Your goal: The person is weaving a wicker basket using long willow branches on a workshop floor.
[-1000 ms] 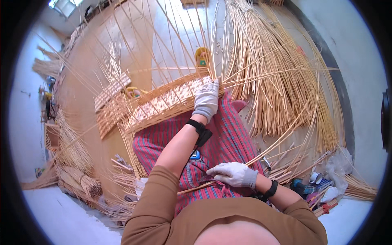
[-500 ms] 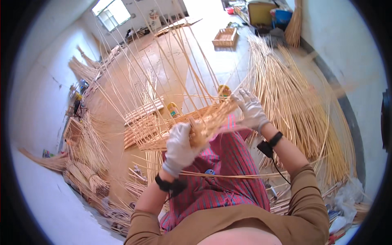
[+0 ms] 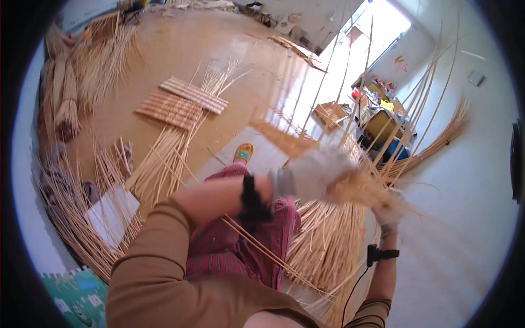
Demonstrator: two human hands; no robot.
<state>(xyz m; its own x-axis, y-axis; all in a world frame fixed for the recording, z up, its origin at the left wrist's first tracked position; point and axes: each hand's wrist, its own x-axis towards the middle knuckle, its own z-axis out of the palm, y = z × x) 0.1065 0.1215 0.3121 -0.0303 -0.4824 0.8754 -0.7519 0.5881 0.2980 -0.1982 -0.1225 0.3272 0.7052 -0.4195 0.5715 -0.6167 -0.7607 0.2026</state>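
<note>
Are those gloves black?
No, the gloves, blurry beside the wicker basket, look pale.

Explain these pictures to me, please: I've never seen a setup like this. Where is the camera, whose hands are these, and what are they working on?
There is no robot here. The view comes from a wide fisheye camera on a person's head, looking down, so straight edges bend and the rim is dark.

The white-gloved left hand and right hand are the wearer's own. Both are at a pale woven piece; motion blur hides the exact grip.

Below is striped cloth over the legs. On the brown floor lie flat woven panels and, nearer the right hand, a large spread of cane sticks.
</note>
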